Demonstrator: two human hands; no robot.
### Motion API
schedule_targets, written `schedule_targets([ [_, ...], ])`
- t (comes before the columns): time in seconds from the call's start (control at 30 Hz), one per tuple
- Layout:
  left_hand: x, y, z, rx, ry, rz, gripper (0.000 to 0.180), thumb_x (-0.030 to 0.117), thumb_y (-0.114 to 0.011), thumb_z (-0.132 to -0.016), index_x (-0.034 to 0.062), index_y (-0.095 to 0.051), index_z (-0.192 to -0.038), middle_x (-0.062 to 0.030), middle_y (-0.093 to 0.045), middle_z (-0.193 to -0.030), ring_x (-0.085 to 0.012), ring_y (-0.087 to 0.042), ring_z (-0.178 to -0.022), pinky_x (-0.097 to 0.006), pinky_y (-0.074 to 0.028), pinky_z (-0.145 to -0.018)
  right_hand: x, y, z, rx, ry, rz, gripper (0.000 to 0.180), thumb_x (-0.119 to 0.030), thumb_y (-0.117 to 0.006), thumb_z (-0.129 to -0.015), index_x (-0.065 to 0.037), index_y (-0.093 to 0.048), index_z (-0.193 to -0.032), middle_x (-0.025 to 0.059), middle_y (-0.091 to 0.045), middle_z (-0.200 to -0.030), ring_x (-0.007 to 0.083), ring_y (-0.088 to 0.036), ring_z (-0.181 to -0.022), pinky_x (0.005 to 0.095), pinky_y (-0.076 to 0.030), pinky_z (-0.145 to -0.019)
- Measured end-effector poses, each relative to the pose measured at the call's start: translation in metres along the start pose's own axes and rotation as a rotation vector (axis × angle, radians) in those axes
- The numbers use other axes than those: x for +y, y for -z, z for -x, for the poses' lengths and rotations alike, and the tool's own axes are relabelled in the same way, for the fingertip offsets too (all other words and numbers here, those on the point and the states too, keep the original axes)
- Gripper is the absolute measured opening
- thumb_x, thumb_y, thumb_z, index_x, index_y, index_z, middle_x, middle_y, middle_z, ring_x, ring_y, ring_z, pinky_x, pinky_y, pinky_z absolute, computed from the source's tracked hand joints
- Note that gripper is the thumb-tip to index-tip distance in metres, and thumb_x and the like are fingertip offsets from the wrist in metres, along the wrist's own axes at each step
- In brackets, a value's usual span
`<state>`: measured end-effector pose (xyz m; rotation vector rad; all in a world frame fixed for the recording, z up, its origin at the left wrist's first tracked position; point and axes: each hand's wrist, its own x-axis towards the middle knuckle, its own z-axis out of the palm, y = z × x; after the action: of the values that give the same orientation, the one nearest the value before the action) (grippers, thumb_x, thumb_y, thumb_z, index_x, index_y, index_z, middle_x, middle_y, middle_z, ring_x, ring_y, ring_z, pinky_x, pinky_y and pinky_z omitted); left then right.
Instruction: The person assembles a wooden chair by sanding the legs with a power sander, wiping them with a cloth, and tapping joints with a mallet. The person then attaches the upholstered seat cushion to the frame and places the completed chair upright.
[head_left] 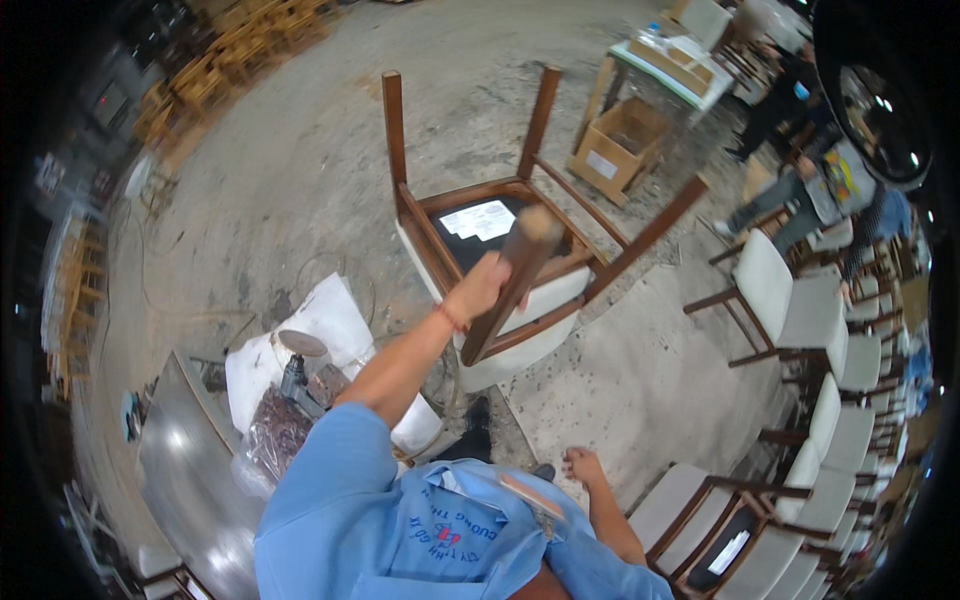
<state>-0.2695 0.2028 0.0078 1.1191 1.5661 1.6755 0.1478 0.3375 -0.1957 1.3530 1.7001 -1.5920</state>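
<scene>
1. The left hand (478, 290) is wrapped tight around one leg (512, 285) of an upturned wooden chair (500, 250), holding it seat-down at twelve o'clock.
2. The right hand (583, 466) hangs loose and empty at five o'clock.
3. By my judgement the chair is mid-handling: upside down, legs up, not yet among the upright chairs (800, 310) at three o'clock.
4. Dusty concrete floor (300, 170); a cardboard box (620, 145) at one o'clock, a metal bench (185, 470) at eight.

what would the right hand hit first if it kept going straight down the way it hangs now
Likely the bare concrete floor: the right hand hangs open and empty, with nothing visible beneath it. The white-seated chairs stand off to its side, though depth is unclear.
</scene>
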Motion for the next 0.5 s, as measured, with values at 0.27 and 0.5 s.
schedule_targets([
  [0.27, -0.065, -0.052, 0.147, 0.505, -0.035, -0.013, 0.037, 0.038, -0.061, -0.091, 0.0010, -0.061, -0.091, -0.0050, -0.063, -0.080, -0.0167, -0.062, -0.079, -0.031, -0.050, -0.071, 0.005, 0.066, -0.029, -0.133, -0.027, 0.446, 0.030, -0.024, -0.058, -0.091, -0.001, -0.067, -0.108, 0.0122, -0.067, -0.086, 0.0205, -0.063, -0.067, 0.0329, -0.050, -0.052],
  [0.5, -0.053, -0.114, 0.182, 1.120, 0.297, -0.175, 0.033, 0.031, -0.055, -0.093, -0.0002, -0.065, -0.093, -0.0180, -0.066, -0.087, -0.0353, -0.063, -0.086, -0.041, -0.048, -0.078, -0.160, 0.113, -0.113, -0.180, 0.197, 0.446, 0.032, -0.026, -0.053, -0.095, -0.007, -0.056, -0.121, 0.0098, -0.065, -0.093, 0.0231, -0.064, -0.072, 0.0358, -0.052, -0.058],
])
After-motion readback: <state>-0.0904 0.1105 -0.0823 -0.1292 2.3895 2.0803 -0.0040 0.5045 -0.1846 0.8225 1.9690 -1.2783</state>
